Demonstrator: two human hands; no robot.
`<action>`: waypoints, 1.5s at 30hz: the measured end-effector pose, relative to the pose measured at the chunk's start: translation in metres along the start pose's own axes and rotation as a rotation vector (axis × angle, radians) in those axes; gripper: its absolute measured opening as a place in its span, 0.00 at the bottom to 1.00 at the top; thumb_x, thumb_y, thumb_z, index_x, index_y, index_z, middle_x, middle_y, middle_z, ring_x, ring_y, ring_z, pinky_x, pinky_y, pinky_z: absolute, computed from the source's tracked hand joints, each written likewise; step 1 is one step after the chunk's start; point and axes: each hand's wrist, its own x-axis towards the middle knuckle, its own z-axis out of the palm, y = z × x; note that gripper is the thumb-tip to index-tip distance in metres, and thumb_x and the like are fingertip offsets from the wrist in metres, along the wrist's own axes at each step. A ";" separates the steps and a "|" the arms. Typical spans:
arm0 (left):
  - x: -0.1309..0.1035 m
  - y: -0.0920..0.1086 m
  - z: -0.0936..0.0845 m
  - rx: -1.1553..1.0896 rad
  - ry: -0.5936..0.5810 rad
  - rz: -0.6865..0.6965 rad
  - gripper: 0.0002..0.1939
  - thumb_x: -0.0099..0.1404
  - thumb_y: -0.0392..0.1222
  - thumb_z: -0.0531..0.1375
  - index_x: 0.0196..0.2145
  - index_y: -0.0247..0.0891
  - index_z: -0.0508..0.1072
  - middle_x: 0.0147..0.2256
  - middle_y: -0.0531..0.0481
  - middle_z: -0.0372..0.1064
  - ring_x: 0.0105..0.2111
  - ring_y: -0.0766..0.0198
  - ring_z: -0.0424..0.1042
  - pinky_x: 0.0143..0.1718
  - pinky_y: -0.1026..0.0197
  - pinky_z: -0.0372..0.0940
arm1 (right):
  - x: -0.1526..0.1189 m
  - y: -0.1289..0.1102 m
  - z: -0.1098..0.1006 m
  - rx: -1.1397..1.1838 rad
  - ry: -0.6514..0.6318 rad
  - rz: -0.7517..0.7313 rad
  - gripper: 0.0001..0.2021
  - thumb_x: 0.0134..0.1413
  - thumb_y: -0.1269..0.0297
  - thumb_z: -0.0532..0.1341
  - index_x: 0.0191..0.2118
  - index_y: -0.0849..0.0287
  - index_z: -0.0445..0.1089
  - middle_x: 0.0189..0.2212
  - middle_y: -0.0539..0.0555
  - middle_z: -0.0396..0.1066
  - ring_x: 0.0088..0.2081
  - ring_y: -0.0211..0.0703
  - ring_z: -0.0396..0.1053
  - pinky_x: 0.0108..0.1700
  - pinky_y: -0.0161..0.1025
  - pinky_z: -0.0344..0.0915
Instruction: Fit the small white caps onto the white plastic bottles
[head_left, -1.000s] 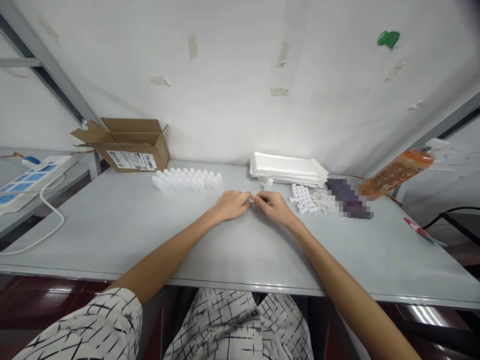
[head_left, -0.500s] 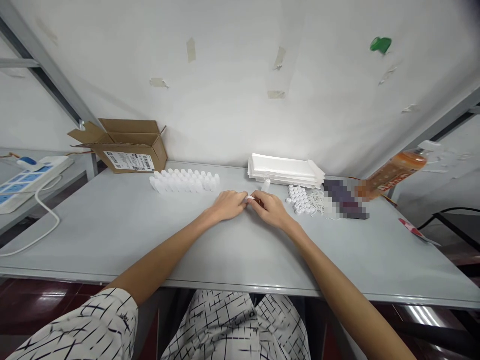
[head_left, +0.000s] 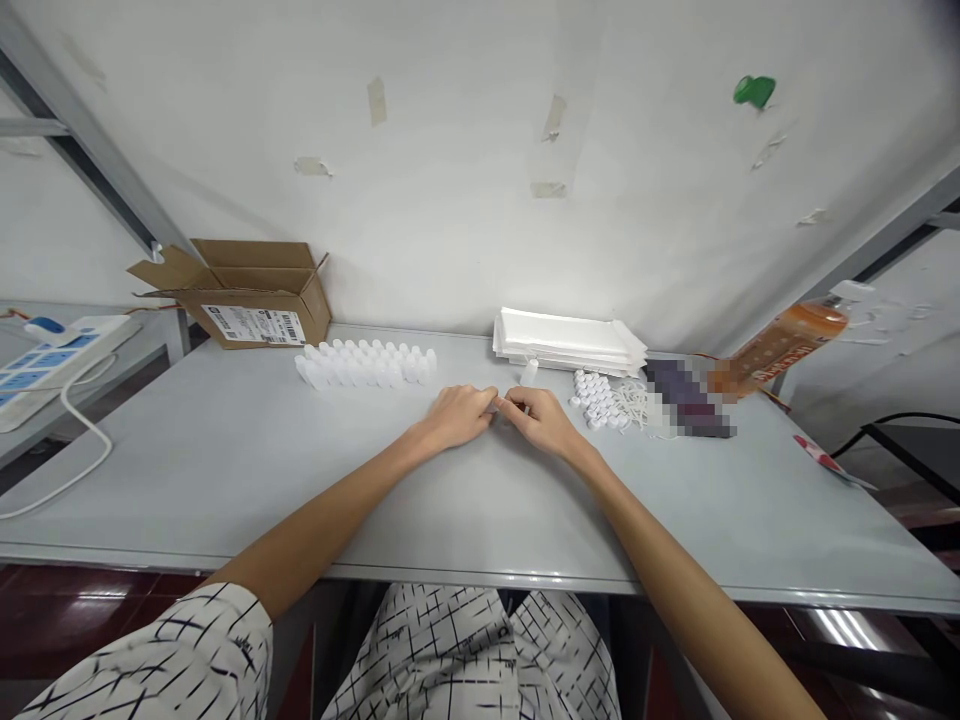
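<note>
Sitting open, a cardboard box [head_left: 255, 322] is left of white bottles [head_left: 365, 365]. The left hand [head_left: 459, 415] curls closed, fingertips meeting the pinching right hand [head_left: 541, 418] around a small pale piece [head_left: 493, 406], mostly hidden. A lone bottle [head_left: 529, 373] stands just behind; white caps [head_left: 598, 401] lie farther right.

1. From here, I see a smooth, slightly shiny grey table [head_left: 247, 460].
2. The box [head_left: 259, 325] is dull brown cardboard.
3. The little bottles [head_left: 364, 365] look like cloudy plastic.
4. The big bottle [head_left: 787, 345] is clear, shiny plastic.
5. The sleeve [head_left: 187, 640] is soft-looking cloth.
</note>
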 end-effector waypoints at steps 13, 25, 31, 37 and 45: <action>-0.004 0.005 -0.002 0.047 -0.034 0.012 0.10 0.65 0.32 0.48 0.37 0.39 0.68 0.29 0.46 0.72 0.29 0.56 0.72 0.27 0.60 0.51 | 0.000 0.002 0.002 0.268 -0.074 0.075 0.22 0.61 0.49 0.54 0.20 0.56 0.54 0.17 0.46 0.51 0.21 0.35 0.50 0.25 0.36 0.49; -0.004 0.012 -0.003 -0.113 -0.025 -0.043 0.10 0.65 0.39 0.51 0.39 0.40 0.72 0.31 0.46 0.74 0.32 0.55 0.73 0.28 0.60 0.55 | 0.000 -0.003 -0.007 0.407 -0.118 0.158 0.28 0.61 0.42 0.54 0.17 0.57 0.56 0.14 0.48 0.54 0.18 0.34 0.54 0.22 0.35 0.52; -0.004 0.010 -0.007 -0.202 -0.059 -0.037 0.10 0.64 0.38 0.51 0.35 0.41 0.73 0.29 0.48 0.73 0.30 0.57 0.72 0.27 0.61 0.54 | -0.003 -0.003 -0.007 0.103 0.009 -0.032 0.20 0.58 0.49 0.58 0.22 0.58 0.60 0.19 0.47 0.57 0.24 0.35 0.52 0.27 0.35 0.50; -0.004 0.012 -0.008 -0.203 -0.051 -0.073 0.12 0.66 0.42 0.51 0.31 0.39 0.73 0.27 0.47 0.71 0.29 0.57 0.70 0.28 0.60 0.53 | -0.002 -0.005 -0.004 0.081 0.003 -0.026 0.26 0.61 0.44 0.53 0.20 0.57 0.51 0.19 0.46 0.47 0.24 0.34 0.46 0.27 0.37 0.45; 0.000 0.002 -0.005 -0.931 0.060 -0.023 0.15 0.63 0.51 0.58 0.26 0.37 0.67 0.21 0.55 0.57 0.22 0.69 0.57 0.25 0.64 0.50 | -0.004 -0.004 -0.006 0.103 0.123 -0.007 0.31 0.64 0.40 0.48 0.17 0.57 0.53 0.16 0.48 0.51 0.21 0.34 0.50 0.27 0.37 0.49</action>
